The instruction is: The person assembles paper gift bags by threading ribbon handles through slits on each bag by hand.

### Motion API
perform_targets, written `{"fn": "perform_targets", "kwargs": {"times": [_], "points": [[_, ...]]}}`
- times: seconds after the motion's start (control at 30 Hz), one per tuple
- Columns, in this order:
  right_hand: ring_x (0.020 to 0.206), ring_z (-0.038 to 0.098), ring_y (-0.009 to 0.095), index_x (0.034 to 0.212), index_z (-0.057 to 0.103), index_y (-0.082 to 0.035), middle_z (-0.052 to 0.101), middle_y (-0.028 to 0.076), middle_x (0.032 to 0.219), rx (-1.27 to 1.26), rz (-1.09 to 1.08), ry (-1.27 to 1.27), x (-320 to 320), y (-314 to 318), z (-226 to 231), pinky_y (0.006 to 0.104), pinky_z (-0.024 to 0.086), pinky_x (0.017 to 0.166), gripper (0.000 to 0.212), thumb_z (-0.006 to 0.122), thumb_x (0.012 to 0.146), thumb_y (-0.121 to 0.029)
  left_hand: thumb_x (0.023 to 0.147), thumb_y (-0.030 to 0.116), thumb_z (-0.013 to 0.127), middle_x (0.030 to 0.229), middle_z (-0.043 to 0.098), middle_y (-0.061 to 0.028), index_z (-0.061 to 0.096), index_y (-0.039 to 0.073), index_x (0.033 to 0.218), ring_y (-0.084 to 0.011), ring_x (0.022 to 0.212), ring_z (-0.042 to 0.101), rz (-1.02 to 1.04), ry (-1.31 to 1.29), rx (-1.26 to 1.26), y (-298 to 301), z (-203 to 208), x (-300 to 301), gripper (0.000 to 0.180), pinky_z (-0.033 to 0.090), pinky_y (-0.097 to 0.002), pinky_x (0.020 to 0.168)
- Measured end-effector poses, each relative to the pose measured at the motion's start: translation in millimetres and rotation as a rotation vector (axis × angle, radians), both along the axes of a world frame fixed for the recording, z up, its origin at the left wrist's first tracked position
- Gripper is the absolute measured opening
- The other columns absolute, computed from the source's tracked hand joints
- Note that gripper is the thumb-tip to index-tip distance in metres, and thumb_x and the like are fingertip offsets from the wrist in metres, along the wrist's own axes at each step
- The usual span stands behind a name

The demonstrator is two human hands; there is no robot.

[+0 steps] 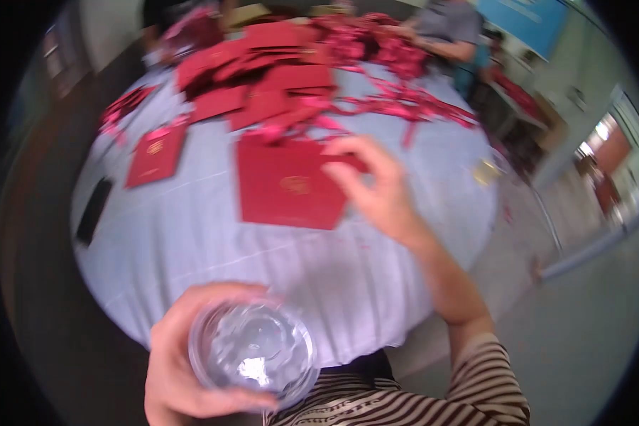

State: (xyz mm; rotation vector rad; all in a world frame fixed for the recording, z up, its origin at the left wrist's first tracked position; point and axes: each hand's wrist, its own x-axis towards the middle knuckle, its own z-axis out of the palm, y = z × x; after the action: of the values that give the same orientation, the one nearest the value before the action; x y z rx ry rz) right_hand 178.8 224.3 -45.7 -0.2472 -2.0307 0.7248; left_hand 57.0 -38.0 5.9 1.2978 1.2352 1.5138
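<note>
My left hand (pixel 174 362) is wrapped round a clear plastic cup (pixel 254 348), close to my body above the table's near edge. Light glints inside the cup; I cannot make out what it holds. My right hand (pixel 380 188) is over the upper right part of a red gift bag (pixel 284 192) with a gold emblem. Its thumb and forefinger curve toward each other with a gap between their tips. Blur hides whether the fingers touch the bag. The bag lies flat, its pink-red ribbon (pixel 270 133) at the far edge.
A pale cloth covers the round table (pixel 277 263). Another red bag (pixel 156 156) and a black phone-like object (pixel 94 211) lie left. Red folders or bags (pixel 263 71) are heaped behind, ribbons (pixel 419 99) to their right. A yellowish roll (pixel 486 172) sits right. Two people stand across.
</note>
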Motion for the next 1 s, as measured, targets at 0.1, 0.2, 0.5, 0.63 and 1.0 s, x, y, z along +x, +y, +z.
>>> {"fn": "perform_targets", "kwargs": {"times": [0.1,0.2,0.5,0.63,1.0], "points": [[0.077,0.056,0.013,0.095,0.06,-0.001,0.06,0.006,0.091,0.054,0.077,0.086,-8.7,-3.9,4.5,0.0252,0.045,0.067,0.015,0.066,0.081,-0.002,0.032,0.015,0.093,0.096,0.065,-0.0178,0.055,-0.005,0.107,-0.0286,0.092,0.065,0.148,-0.095,-0.129,10.3,10.6,29.8,0.087,0.05,-0.0362,0.082],[0.083,0.057,0.021,0.095,0.059,0.0,0.06,0.009,0.09,0.05,0.051,0.093,-1.1,0.2,-0.2,0.0294,0.046,0.073,0.016,0.066,0.081,-0.002,0.035,0.012,0.093,0.099,0.065,-0.0199,0.057,-0.007,0.105,-0.0293,0.093,0.065,0.055,-0.088,-0.1,27.8,9.4,44.2,0.081,0.05,-0.0369,0.083],[0.08,0.056,0.019,0.096,0.059,0.0,0.059,0.009,0.089,0.056,0.067,0.1,0.4,-6.2,-0.5,0.0286,0.045,0.072,0.017,0.066,0.081,-0.002,0.061,0.01,0.086,0.121,0.056,-0.0185,0.048,-0.008,0.124,-0.026,0.114,0.054,-0.474,0.078,0.043,45.8,17.4,38.8,0.076,0.041,-0.0378,0.098],[0.076,0.053,0.011,0.097,0.06,-0.001,0.058,0.005,0.09,0.06,0.022,0.09,7.0,6.8,-5.9,0.0235,0.043,0.066,0.016,0.065,0.081,0.0,0.065,0.01,0.083,0.123,0.054,-0.0209,0.047,-0.011,0.125,-0.0275,0.113,0.055,-0.446,-0.679,-0.173,52.4,12.3,42.8,0.074,0.041,-0.0367,0.098],[0.089,0.056,0.012,0.1,0.058,0.001,0.058,0.006,0.096,0.039,0.08,0.023,1.1,-1.8,0.1,0.0227,0.044,0.077,0.015,0.062,0.085,-0.001,0.084,0.015,0.064,0.117,0.055,-0.0246,0.048,-0.011,0.123,-0.036,0.104,0.057,-0.628,0.071,0.328,51.7,17.5,24.0,0.05,0.046,-0.0409,0.089]]}}
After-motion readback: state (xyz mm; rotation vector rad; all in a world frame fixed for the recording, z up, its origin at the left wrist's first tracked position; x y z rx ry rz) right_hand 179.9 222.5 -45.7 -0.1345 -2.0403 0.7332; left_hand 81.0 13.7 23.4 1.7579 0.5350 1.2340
